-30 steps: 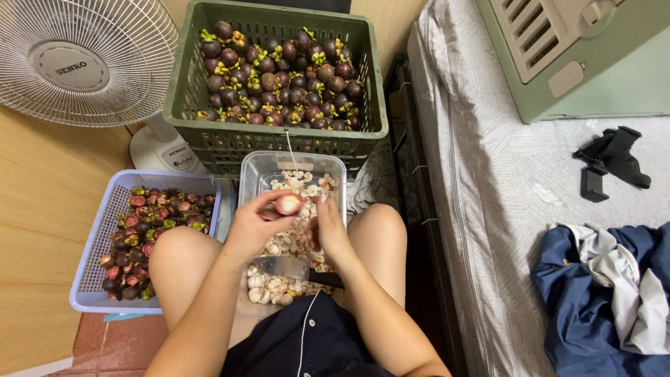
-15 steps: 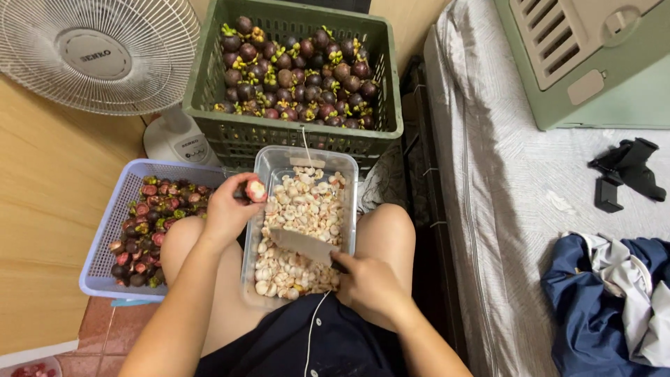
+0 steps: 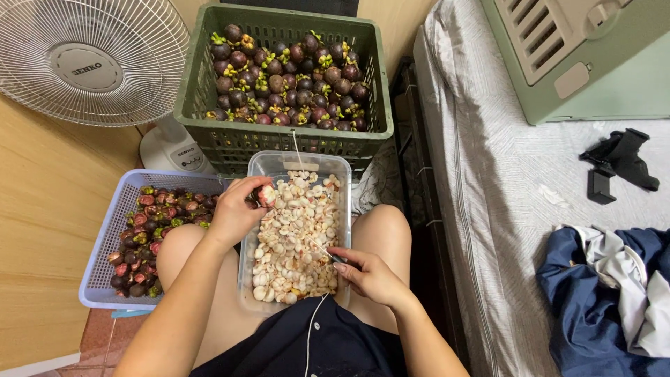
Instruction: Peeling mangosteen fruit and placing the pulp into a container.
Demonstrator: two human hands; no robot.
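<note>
Fingers of the left hand (image 3: 234,213) curl around a piece of opened purple fruit (image 3: 266,195), pinching it over the rim between the clear tub (image 3: 345,202) of white fruit flesh and the lavender basket (image 3: 105,241) of shells at nine o'clock. The right hand (image 3: 370,276) lies at five o'clock on the tub's edge, fingers pressed together around a knife (image 3: 322,253) whose thin blade angles in over the white pieces; whether the blade touches them cannot be told. From the head view, the likeliest slip seems to be the shell dropping into the tub instead of the basket, since it hangs right on the border. With bare thighs on both sides of the tub and the blade pointing toward the left forearm, a careless reach across could nick skin. At twelve o'clock stands the green crate (image 3: 209,105) of whole fruit, heaped high; the top ones could roll off.
</note>
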